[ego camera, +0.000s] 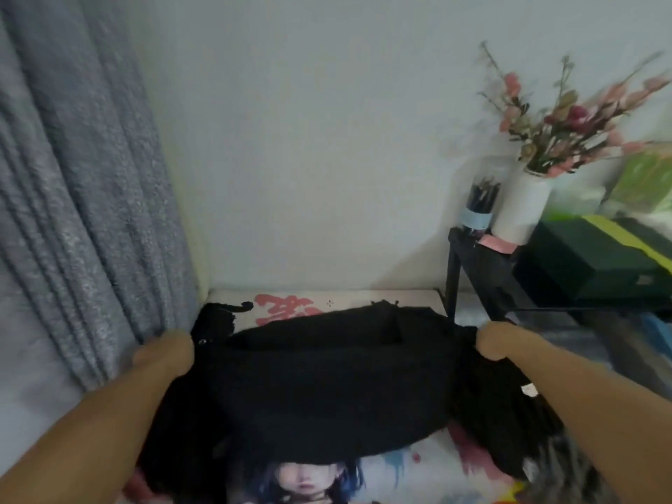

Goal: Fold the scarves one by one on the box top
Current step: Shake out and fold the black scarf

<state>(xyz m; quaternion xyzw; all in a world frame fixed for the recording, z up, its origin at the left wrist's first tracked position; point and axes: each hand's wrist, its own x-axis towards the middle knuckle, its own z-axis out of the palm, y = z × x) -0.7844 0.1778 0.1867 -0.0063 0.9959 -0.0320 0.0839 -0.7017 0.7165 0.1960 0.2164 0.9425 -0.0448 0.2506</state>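
Head view: black scarf (327, 387) between both hands.

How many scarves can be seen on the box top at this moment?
1: a black scarf spread across the box top, gripped at its ends by the left hand and right hand. Others may lie hidden beneath.

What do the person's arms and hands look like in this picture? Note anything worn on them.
Both forearms are bare as far as the frame shows: no sleeves, gloves, watch or bracelet. The left hand and right hand show no rings, though the picture is blurred and the fingers are largely hidden, so small items cannot be ruled out.
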